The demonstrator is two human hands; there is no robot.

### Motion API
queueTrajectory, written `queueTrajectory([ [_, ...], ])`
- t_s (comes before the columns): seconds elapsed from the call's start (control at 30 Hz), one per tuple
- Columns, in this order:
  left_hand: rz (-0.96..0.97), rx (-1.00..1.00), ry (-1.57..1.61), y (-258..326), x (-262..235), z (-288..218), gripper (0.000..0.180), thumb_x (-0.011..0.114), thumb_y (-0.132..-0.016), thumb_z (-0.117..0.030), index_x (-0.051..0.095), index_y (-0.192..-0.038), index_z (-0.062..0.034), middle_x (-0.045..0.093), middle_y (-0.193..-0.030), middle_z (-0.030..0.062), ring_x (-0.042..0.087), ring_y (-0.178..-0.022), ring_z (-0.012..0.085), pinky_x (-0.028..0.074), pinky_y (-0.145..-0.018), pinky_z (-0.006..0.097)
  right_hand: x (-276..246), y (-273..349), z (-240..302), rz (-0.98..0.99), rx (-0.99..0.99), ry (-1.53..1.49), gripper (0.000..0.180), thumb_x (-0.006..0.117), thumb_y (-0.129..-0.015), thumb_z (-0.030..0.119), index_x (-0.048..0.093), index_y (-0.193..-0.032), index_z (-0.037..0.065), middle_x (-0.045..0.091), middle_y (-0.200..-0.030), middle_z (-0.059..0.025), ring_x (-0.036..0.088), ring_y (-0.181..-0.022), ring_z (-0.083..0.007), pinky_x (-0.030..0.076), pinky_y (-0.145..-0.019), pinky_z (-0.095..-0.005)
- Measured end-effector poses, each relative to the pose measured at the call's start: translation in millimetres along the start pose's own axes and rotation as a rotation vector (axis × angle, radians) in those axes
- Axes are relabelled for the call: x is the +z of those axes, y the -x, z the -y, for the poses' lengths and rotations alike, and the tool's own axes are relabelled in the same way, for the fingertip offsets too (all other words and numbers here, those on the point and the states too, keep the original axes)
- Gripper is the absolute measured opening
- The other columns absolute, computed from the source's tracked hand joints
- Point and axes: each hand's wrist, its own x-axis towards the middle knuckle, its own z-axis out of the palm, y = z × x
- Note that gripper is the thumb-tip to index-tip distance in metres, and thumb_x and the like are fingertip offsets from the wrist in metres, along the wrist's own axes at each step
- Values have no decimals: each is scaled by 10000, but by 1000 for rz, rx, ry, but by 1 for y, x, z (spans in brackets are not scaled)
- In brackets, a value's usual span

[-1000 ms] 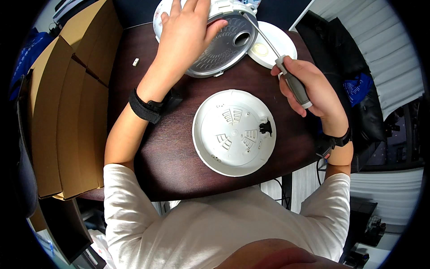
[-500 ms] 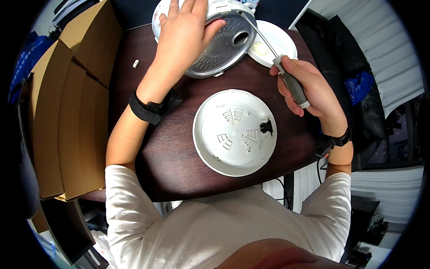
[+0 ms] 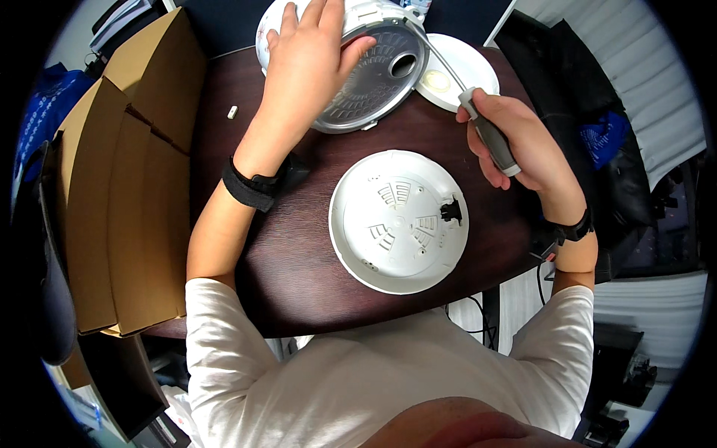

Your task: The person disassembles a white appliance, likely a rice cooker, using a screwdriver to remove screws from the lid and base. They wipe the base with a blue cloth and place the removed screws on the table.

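Note:
My left hand [image 3: 310, 63] lies flat with spread fingers on the upturned rice cooker [image 3: 373, 71] at the far edge of the dark wooden table [image 3: 291, 261], covering part of its grey ribbed metal base. My right hand [image 3: 515, 142] is closed around the grey handle of a screwdriver [image 3: 489, 138]. Its thin shaft reaches up to the cooker's far right rim. A round white plastic bottom cover [image 3: 399, 220] with vent slots and a black clip lies on the table in front of me, between my forearms.
A small white round plate-like part [image 3: 459, 75] lies to the right of the cooker, under the screwdriver shaft. A tiny white piece [image 3: 232, 112] rests on the table at the left. Cardboard boxes [image 3: 127, 194] stand along the table's left side. Dark bags [image 3: 590, 127] are at the right.
Both hands hold nearly the same pose. The screwdriver handle has shifted slightly in my right hand; the white cover has not moved.

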Motion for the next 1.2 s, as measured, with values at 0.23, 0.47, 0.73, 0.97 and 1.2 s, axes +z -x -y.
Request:
queueTrajectory([
  [0.23, -5, -5, -51, 2, 2, 2, 636, 662, -876, -448, 514, -1319, -16, 583, -1274, 229, 516, -1210, 468, 429, -1001, 529, 2, -1, -3, 42, 13, -65, 493, 400, -1031, 441, 548, -1008, -28, 550, -574, -24, 536, -364, -108, 374, -292, -208],
  [0.47, -10, 9, -63, 2, 4, 2, 643, 663, -873, -453, 514, -1319, -15, 584, -1272, 229, 523, -1202, 466, 430, -1005, 532, 1, -2, -6, 72, -15, -112, 492, 394, -1035, 437, 549, -1003, -30, 548, -570, -26, 525, -356, -104, 370, -287, -208],
  [0.73, -19, 18, -65, 1, 2, 1, 628, 661, -879, -439, 514, -1317, -13, 587, -1265, 228, 523, -1204, 459, 432, -997, 531, 3, -2, -6, 89, -11, -167, 468, 385, -1043, 408, 547, -998, -29, 551, -573, -30, 516, -344, -106, 366, -283, -211],
  [0.97, 1, 10, -28, 2, 3, 2, 626, 660, -882, -437, 510, -1316, -13, 585, -1266, 225, 517, -1207, 453, 424, -994, 543, 5, -1, -5, 94, 6, -224, 453, 384, -1044, 405, 548, -1002, -16, 553, -576, -31, 511, -338, -111, 357, -280, -217],
  [1.2, -14, 11, -82, 3, 5, 3, 644, 659, -879, -447, 500, -1327, -14, 582, -1275, 224, 516, -1211, 462, 433, -984, 542, 6, -1, -8, 94, -1, -243, 451, 386, -1042, 411, 548, -1009, -9, 545, -583, -25, 509, -341, -110, 355, -281, -217],
])
